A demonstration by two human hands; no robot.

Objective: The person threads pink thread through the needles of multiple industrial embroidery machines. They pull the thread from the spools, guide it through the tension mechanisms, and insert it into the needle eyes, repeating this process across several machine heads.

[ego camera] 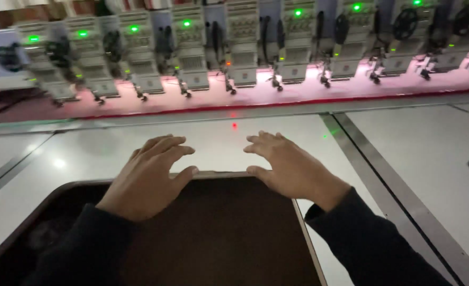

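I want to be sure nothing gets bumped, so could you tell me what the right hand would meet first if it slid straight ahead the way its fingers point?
The right hand points across bare white table; that stretch looks free. Beyond it, probably the row of embroidery heads, though depth is unclear.

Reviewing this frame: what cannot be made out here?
Head view only:
- Dark framed panel: near part cut off by the bottom edge and covered by the sleeves.
- Left hand and right hand: palms face down, so the contact under them is hidden.
- Machine heads: blurred, tops cut off.
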